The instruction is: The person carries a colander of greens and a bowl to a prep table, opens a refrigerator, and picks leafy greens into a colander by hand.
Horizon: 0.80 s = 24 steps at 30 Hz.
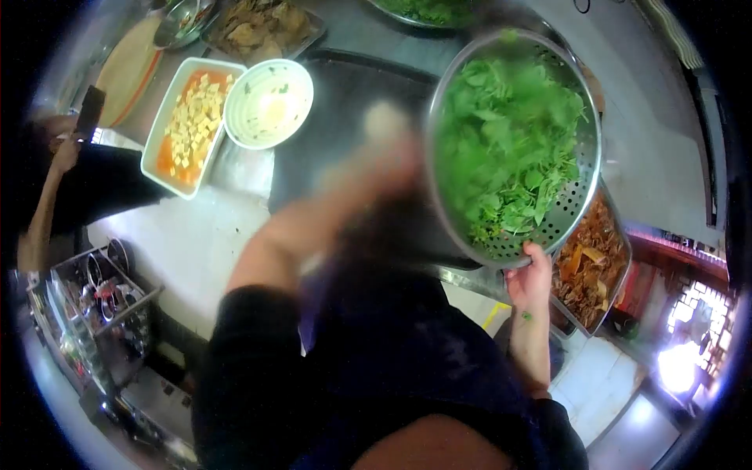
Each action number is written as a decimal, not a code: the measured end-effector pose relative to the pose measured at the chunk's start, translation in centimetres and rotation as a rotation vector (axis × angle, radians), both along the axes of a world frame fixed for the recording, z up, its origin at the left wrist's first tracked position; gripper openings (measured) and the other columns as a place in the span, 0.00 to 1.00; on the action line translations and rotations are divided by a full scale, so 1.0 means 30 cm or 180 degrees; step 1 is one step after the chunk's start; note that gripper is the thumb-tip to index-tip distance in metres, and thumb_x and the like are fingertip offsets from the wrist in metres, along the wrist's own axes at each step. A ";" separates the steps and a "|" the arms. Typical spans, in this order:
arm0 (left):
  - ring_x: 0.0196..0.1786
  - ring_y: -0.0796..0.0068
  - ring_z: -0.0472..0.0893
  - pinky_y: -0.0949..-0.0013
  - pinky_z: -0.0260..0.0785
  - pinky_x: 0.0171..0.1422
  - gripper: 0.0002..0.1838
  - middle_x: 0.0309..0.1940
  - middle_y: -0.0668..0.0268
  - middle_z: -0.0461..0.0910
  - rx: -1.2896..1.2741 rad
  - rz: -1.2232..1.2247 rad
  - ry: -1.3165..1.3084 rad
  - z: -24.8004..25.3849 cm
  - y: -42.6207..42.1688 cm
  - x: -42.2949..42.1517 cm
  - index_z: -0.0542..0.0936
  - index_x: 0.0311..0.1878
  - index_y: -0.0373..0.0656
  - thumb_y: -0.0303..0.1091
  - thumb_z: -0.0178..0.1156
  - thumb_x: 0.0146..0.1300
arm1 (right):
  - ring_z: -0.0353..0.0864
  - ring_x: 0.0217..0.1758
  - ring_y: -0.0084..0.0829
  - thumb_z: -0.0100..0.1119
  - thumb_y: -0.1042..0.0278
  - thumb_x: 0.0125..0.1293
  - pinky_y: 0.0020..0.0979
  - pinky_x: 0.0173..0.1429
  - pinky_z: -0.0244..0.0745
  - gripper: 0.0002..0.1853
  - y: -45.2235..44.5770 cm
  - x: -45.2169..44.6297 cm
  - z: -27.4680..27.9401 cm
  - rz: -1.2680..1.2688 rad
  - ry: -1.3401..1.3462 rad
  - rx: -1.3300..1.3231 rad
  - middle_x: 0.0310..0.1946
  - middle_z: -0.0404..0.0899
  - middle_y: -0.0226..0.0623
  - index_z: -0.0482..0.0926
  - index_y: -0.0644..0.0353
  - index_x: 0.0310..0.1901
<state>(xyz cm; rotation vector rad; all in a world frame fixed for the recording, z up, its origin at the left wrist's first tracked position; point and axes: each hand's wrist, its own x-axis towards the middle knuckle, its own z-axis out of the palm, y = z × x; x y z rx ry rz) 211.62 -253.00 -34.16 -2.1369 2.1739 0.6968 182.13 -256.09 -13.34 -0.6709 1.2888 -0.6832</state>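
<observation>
My right hand (531, 276) grips the near rim of a large perforated metal colander (581, 192), thumb over the edge. Leafy greens (501, 149) fill most of the colander, which tilts so its inside faces me. My left hand (392, 153) is smeared by motion beside the colander's left rim; its fingers cannot be made out, nor whether it touches the rim. Beneath the left hand is a dark tray (329, 117). A small green bit sticks to my right wrist.
On the left, a white bowl (270, 110) with green scraps adjoins a white tub (149, 160) of pale cubes in reddish liquid. Behind lies a tray of brown pieces (266, 27). Another brown-filled tray (591, 266) sits right. A co-worker's hand (66, 153) holds a dark-bladed tool far left.
</observation>
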 end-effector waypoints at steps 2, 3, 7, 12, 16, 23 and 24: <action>0.71 0.57 0.57 0.32 0.31 0.71 0.35 0.66 0.60 0.62 -0.0186 0.0296 -0.0543 0.349 0.110 0.030 0.66 0.66 0.60 0.55 0.60 0.53 | 0.74 0.16 0.30 0.52 0.73 0.58 0.24 0.13 0.67 0.22 -0.020 -0.009 -0.001 -0.0123 -0.0047 -0.0030 0.34 0.78 0.45 0.61 0.69 0.54; 0.72 0.55 0.55 0.29 0.29 0.69 0.36 0.67 0.59 0.60 -0.0236 0.0322 -0.0167 0.373 0.164 0.079 0.66 0.66 0.61 0.57 0.61 0.52 | 0.73 0.17 0.29 0.53 0.72 0.58 0.24 0.13 0.66 0.20 -0.029 -0.010 0.001 -0.0087 -0.0004 -0.0003 0.31 0.77 0.42 0.62 0.68 0.52; 0.73 0.50 0.52 0.29 0.29 0.70 0.40 0.66 0.55 0.59 -0.0519 -0.0317 -0.0106 0.427 0.317 0.146 0.65 0.66 0.62 0.60 0.63 0.48 | 0.72 0.18 0.29 0.53 0.71 0.58 0.25 0.14 0.66 0.18 -0.061 -0.044 -0.022 0.0035 -0.0022 0.0108 0.29 0.76 0.39 0.64 0.67 0.49; 0.65 0.51 0.62 0.42 0.47 0.69 0.37 0.60 0.57 0.65 -0.0260 0.0052 -0.0464 0.405 0.210 0.024 0.66 0.65 0.61 0.53 0.64 0.50 | 0.72 0.17 0.23 0.53 0.68 0.59 0.20 0.17 0.66 0.10 -0.073 -0.087 -0.066 0.0036 0.0046 0.0217 0.30 0.79 0.37 0.71 0.59 0.42; 0.57 0.53 0.70 0.53 0.60 0.59 0.29 0.52 0.54 0.73 -0.0512 0.1557 0.1087 0.428 0.056 -0.073 0.70 0.62 0.57 0.47 0.60 0.55 | 0.71 0.18 0.28 0.50 0.70 0.59 0.24 0.17 0.65 0.17 -0.084 -0.062 -0.039 -0.0029 0.0023 0.0052 0.30 0.77 0.43 0.64 0.66 0.49; 0.73 0.49 0.50 0.23 0.34 0.66 0.29 0.67 0.56 0.58 -0.1216 0.0215 0.0185 0.146 0.058 -0.261 0.73 0.59 0.64 0.58 0.57 0.52 | 0.73 0.21 0.30 0.48 0.73 0.59 0.24 0.16 0.65 0.20 -0.085 -0.052 -0.031 0.0073 -0.0195 -0.0320 0.40 0.77 0.57 0.60 0.66 0.53; 0.72 0.52 0.52 0.24 0.34 0.66 0.26 0.66 0.58 0.60 -0.1081 0.0066 0.0151 0.181 0.082 -0.212 0.74 0.58 0.65 0.55 0.57 0.54 | 0.73 0.21 0.30 0.48 0.73 0.59 0.24 0.16 0.65 0.20 -0.087 -0.044 -0.014 0.0051 -0.0153 -0.0322 0.40 0.77 0.57 0.60 0.66 0.53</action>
